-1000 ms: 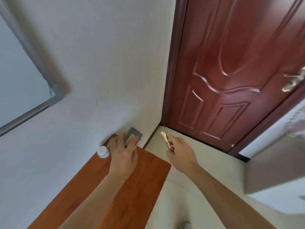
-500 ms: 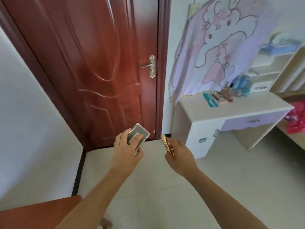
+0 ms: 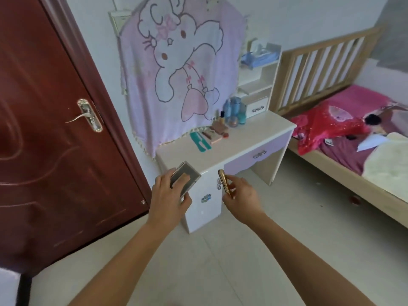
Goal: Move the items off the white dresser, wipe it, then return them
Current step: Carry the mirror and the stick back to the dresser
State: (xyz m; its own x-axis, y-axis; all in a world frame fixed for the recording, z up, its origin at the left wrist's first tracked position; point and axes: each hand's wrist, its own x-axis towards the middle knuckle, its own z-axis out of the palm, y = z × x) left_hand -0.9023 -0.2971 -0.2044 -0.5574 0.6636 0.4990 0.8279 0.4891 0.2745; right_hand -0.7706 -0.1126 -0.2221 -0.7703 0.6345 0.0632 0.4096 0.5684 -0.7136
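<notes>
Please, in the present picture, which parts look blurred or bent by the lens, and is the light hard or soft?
Head view: the wide lens leans the door frame and the bed rail outward; the door is smeared near the left edge; the left hand, the right hand and the white dresser are fairly sharp; light is soft and even, without hard shadows.

view: swung from door (image 3: 55,151) to white dresser (image 3: 254,138); grey case (image 3: 186,177), gold tube (image 3: 225,183): now before its near corner
</notes>
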